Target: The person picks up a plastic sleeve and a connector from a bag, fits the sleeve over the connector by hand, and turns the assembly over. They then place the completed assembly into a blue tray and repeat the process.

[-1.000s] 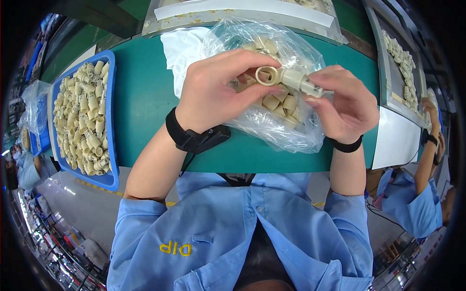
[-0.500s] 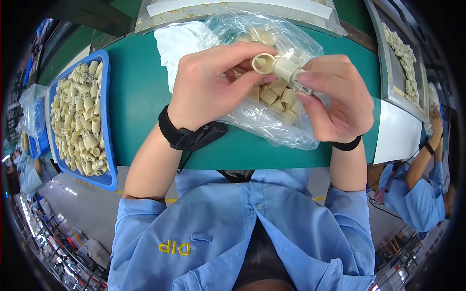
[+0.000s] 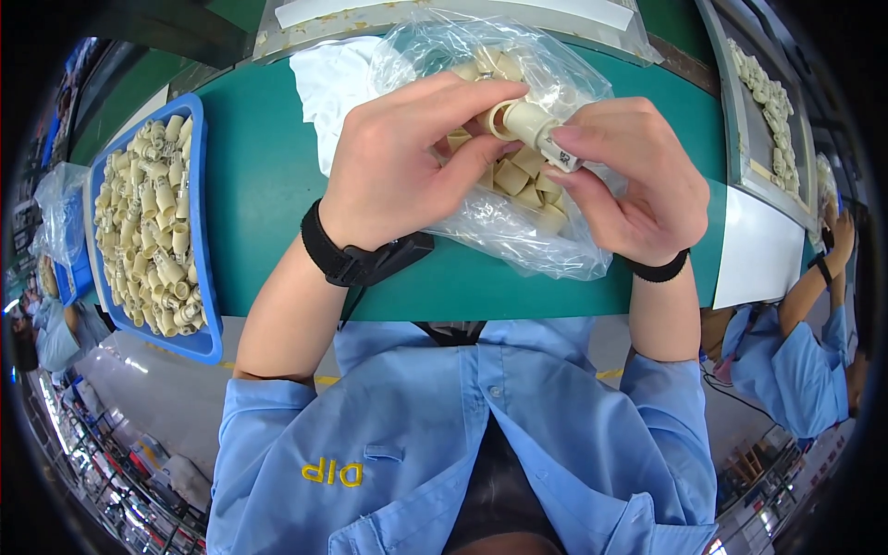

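Observation:
My left hand pinches a hollow cream plastic sleeve between thumb and index finger. My right hand grips the narrower white end of a stepped cream plastic fitting with dark marks on it. The fitting's wide end meets the sleeve; how far it goes inside I cannot tell. Both parts are held tilted above a clear plastic bag, in which several loose cream sleeves lie. My left fingers hide part of the bag.
To the left, a blue tray holds a heap of cream fittings with metal parts. A white cloth lies beside the bag on the green table. At right are a metal-edged tray, a white sheet and another person's arm.
The fitting in my right hand has shifted left and turned slightly, closer against the sleeve. The sleeve's opening has turned so less of its inside shows.

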Demonstrator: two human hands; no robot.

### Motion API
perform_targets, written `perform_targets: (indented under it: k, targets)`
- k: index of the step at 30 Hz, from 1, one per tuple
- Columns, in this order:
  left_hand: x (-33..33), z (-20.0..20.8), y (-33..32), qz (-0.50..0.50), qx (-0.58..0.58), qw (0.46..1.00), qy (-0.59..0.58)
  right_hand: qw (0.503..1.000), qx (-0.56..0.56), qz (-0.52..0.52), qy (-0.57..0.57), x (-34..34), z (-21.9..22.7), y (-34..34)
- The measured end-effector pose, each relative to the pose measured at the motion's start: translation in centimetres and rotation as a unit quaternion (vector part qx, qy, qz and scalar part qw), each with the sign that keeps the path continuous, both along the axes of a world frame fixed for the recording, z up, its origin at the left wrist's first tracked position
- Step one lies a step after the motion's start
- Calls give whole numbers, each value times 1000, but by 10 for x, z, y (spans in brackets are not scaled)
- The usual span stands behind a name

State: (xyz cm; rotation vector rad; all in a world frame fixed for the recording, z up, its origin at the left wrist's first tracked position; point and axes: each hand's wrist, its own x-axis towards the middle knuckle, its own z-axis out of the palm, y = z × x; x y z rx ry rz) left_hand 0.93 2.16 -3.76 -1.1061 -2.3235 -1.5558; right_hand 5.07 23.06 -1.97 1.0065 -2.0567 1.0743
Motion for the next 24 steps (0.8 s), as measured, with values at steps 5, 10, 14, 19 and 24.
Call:
perform_targets:
  k: [5,10,14,19,24]
  targets:
    - [-1,2,-2,2,-5,1000,21,1000,28,7,2,-2,1,0]
    - [-1,0,0,8,-24,999,42,999,45,-12,17,0,1,-2]
    - [-4,0,0,18,-37,996,74,998,57,-24,24,-1,2,-4]
    - [-3,-1,2,10,-36,996,87,997,63,-27,17,1,-1,-4]
    - [-3,-5,2,-16,-25,996,89,999,42,-24,23,2,-2,-9]
